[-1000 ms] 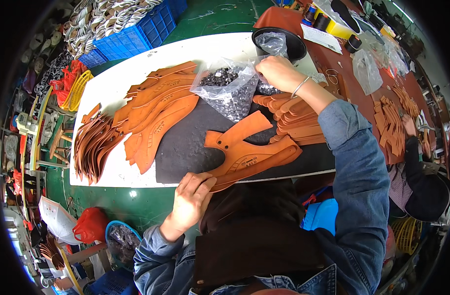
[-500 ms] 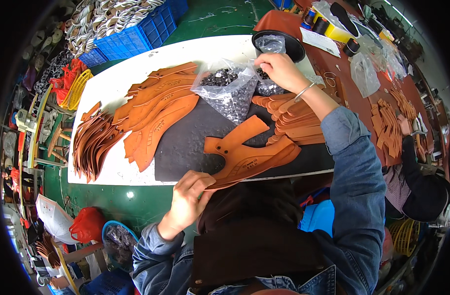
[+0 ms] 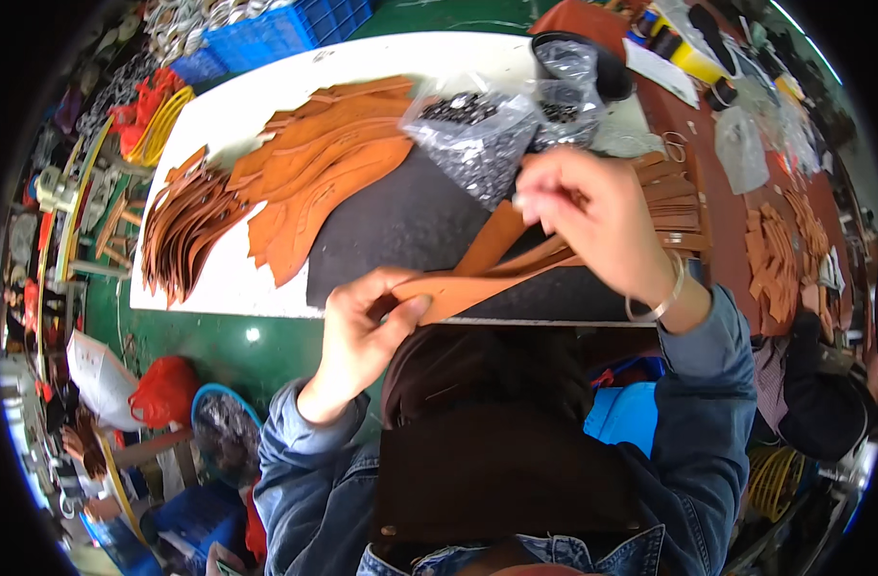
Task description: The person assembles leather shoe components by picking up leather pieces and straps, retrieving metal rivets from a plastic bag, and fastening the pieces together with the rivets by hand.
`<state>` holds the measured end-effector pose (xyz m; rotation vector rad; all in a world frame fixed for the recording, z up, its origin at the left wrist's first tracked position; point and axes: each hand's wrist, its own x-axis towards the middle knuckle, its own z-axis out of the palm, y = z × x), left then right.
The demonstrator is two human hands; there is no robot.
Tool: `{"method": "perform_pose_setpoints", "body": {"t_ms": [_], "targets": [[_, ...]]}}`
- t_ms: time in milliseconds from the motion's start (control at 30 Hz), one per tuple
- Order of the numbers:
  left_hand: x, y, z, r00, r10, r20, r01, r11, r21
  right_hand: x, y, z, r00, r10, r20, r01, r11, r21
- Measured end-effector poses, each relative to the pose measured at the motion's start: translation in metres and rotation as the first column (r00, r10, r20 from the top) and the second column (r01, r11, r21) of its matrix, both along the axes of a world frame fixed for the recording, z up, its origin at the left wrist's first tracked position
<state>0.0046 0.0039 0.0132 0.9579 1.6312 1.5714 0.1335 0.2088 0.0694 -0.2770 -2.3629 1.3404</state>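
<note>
My left hand (image 3: 362,326) is closed on one end of a brown leather piece (image 3: 472,291), thumb on top, at the table's near edge. The leather is tilted up, and one strap of it points away over the black mat (image 3: 381,235). Above the piece's right part is my right hand (image 3: 602,216), blurred, wearing a bangle, with thumb and fingertips drawn together; whatever may be between them is too small to make out. Just beyond lies an open clear bag (image 3: 487,144) of small dark and silvery metal pieces. A second such bag (image 3: 564,110) stands beside it.
Curved leather pieces (image 3: 333,163) overlap on the white table (image 3: 439,58), with a bundle of strips (image 3: 184,230) at its left. More leather pieces (image 3: 664,192) are stacked right. A black bowl (image 3: 612,72) stands behind. A co-worker's dark sleeve (image 3: 823,394) shows far right.
My right hand has come from the second bag back toward me, over the leather. My left hand has tipped the leather piece up, so its edge faces me. The whole view has shifted slightly.
</note>
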Motion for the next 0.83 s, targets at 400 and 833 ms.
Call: {"method": "perform_pose_setpoints", "body": {"t_ms": [400,833], "targets": [[0.016,0.005,0.008,0.967,0.030,-0.252,-0.005,0.995,0.098,0.000,-0.047,-0.025,0.959,0.184,-0.213,-0.114,0.945,0.305],[0.007,0.007,0.017,0.893,-0.036,-0.448,0.116,0.981,0.154,-0.007,-0.046,-0.034,0.883,0.223,-0.414,0.132,0.729,0.672]]}}
